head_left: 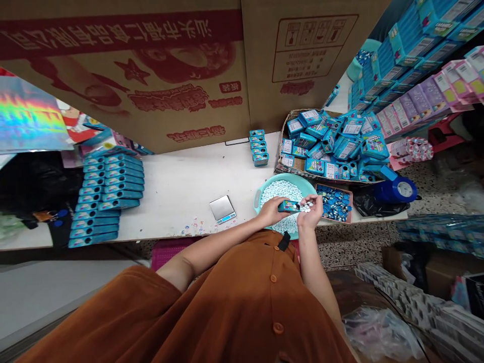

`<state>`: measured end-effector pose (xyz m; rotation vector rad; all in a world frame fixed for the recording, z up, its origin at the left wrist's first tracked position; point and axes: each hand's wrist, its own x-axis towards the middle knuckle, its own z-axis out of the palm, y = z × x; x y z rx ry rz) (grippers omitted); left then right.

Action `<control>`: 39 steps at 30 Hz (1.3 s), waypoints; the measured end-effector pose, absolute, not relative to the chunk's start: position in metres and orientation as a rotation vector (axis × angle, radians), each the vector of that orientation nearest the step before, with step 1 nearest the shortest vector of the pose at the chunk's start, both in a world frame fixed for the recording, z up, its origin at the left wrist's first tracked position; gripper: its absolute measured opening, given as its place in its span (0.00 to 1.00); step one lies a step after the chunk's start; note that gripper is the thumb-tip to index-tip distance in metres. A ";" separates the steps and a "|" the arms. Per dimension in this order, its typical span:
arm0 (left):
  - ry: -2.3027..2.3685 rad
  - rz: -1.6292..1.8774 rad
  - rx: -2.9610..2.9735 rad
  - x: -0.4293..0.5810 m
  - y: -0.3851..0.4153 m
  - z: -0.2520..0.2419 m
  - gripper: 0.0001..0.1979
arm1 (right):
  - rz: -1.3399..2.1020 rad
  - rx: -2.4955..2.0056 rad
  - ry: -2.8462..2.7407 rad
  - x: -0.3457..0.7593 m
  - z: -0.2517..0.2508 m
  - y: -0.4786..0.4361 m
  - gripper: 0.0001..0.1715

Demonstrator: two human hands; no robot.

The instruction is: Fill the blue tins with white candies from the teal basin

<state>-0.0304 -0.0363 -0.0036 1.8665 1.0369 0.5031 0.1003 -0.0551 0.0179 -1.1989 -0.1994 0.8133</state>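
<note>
Head camera shows your left hand (270, 210) closed around a small teal rectangular box (289, 205), held above the round teal plastic basin (260, 194) at the white table's edge. Your right hand (310, 209), fingers curled, pinches some white round tablets (307, 204) just at the box's end. A small silver scale (222, 208) lies near.
</note>
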 end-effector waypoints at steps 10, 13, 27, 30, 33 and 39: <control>0.999 0.589 1.815 -0.030 -0.033 -0.008 0.22 | 0.798 -1.193 -0.307 0.099 0.023 -0.053 0.16; 0.992 0.609 1.815 -0.028 -0.035 -0.006 0.21 | 0.808 -1.169 -0.290 0.099 0.026 -0.053 0.16; 1.004 0.641 1.732 -0.028 -0.035 -0.005 0.22 | 0.757 -1.251 -0.336 0.092 0.030 -0.052 0.23; 0.966 0.672 1.770 -0.029 -0.033 -0.002 0.20 | 0.778 -1.236 -0.314 0.093 0.033 -0.053 0.23; 0.981 0.699 1.700 -0.030 -0.033 -0.008 0.20 | 0.848 -1.182 -0.209 0.104 0.026 -0.054 0.22; 1.215 0.582 1.685 -0.037 -0.031 -0.042 0.22 | 0.860 -1.424 -0.036 0.137 -0.039 -0.072 0.22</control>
